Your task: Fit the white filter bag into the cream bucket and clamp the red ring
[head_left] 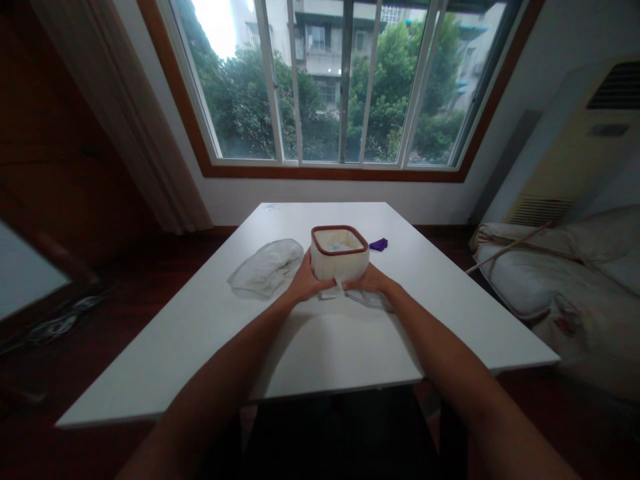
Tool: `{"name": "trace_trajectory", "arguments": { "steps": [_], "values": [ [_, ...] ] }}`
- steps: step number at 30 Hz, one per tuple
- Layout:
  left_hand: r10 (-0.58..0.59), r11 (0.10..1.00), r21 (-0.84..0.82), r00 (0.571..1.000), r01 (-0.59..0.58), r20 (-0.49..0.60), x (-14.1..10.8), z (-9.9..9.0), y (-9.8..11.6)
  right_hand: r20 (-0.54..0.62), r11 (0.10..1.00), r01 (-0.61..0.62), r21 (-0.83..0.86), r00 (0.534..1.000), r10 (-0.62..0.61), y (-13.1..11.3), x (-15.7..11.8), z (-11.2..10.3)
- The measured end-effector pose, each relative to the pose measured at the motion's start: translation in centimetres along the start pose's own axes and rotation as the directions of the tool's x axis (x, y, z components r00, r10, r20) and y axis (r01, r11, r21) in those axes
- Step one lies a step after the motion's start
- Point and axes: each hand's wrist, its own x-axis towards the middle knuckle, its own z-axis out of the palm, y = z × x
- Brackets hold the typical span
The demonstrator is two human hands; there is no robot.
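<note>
A white, square-mouthed bin point(334, 267) with rounded corners and a brown rim stands upright in the middle of the table. My left hand point(307, 279) is closed round its left side, and my right hand point(370, 279) grips its right side. Something pale and crumpled shows inside. Thin whitish plastic film hangs at the bin's front, between my thumbs. More clear film point(373, 300) lies under my right wrist. To the left of my left hand lies a crumpled translucent plastic bag point(270, 269). Just right of the bin is a small purple piece point(379, 245), its kind unclear.
The white table point(200, 353) narrows toward the window wall. A small clear scrap point(271, 208) lies at its far left corner. On the right, a covered bulky item point(520, 280) with a thin stick point(510, 248) stands near a floor-standing air conditioner point(565, 147).
</note>
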Motion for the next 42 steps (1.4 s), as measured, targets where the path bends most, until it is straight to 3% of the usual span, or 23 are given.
{"name": "trace_trajectory", "arguments": {
  "steps": [3, 6, 8, 10, 13, 15, 18, 22, 27, 29, 33, 35, 40, 42],
  "values": [
    [0.042, 0.994, 0.11, 0.993, -0.03, -0.108, 1.1, -0.5, 1.5, -0.145, 0.993, 0.088, -0.073, 0.985, -0.098, -1.7, 0.1, -0.1],
    [0.088, 0.979, 0.202, 0.948, -0.026, -0.305, 2.7, -3.3, 2.8, -0.22, 0.979, 0.121, -0.165, 0.963, -0.156, -3.3, 0.1, 0.1],
    [0.109, 0.95, 0.309, 0.873, 0.05, -0.476, 3.4, -6.5, 3.0, -0.207, 0.974, 0.127, -0.187, 0.964, -0.166, -3.7, 0.1, 0.4],
    [0.143, 0.89, 0.42, 0.767, 0.177, -0.626, 3.4, -10.3, 2.5, -0.166, 0.978, 0.115, -0.175, 0.976, -0.145, -3.4, 0.3, 0.8],
    [0.187, 0.831, 0.467, 0.639, 0.303, -0.747, 2.3, -15.4, 0.6, -0.178, 0.982, 0.066, -0.179, 0.979, -0.098, -1.8, 0.7, 0.9],
    [0.155, 0.812, 0.444, 0.592, 0.379, -0.791, 1.3, -17.4, -0.9, -0.245, 0.974, 0.009, -0.225, 0.967, -0.066, -0.4, 0.9, 0.5],
    [0.023, 0.779, 0.358, 0.547, 0.515, -0.837, 0.0, -18.2, -2.9, -0.36, 0.933, -0.134, -0.335, 0.933, 0.005, 1.9, 1.1, -0.5],
    [-0.07, 0.729, 0.331, 0.546, 0.6, -0.835, -0.3, -17.7, -4.9, -0.458, 0.818, -0.34, -0.464, 0.882, 0.106, 4.4, 1.0, -2.0],
    [-0.158, 0.567, 0.402, 0.574, 0.719, -0.804, 0.4, -16.6, -6.1, -0.516, 0.669, -0.515, -0.536, 0.827, 0.223, 6.2, 1.3, -2.7],
    [-0.171, 0.552, 0.417, 0.587, 0.722, -0.791, 0.7, -16.2, -6.5, -0.507, 0.622, -0.539, -0.568, 0.825, 0.251, 6.7, 1.7, -2.7],
    [-0.125, 0.673, 0.414, 0.646, 0.613, -0.753, 1.3, -15.7, -7.5, -0.475, 0.556, -0.568, -0.607, 0.82, 0.32, 7.3, 2.9, -2.9],
    [-0.115, 0.692, 0.413, 0.655, 0.593, -0.747, 1.8, -15.5, -7.9, -0.454, 0.524, -0.594, -0.61, 0.804, 0.383, 7.5, 3.6, -3.1],
    [-0.213, 0.481, 0.458, 0.607, 0.747, -0.766, 3.3, -15.0, -7.7, -0.424, 0.491, -0.575, -0.655, 0.817, 0.391, 7.0, 4.5, -3.5],
    [-0.23, 0.471, 0.453, 0.602, 0.757, -0.765, 3.5, -14.8, -7.6, -0.387, 0.503, -0.527, -0.685, 0.848, 0.362, 6.0, 4.5, -2.8]
  ]
}}
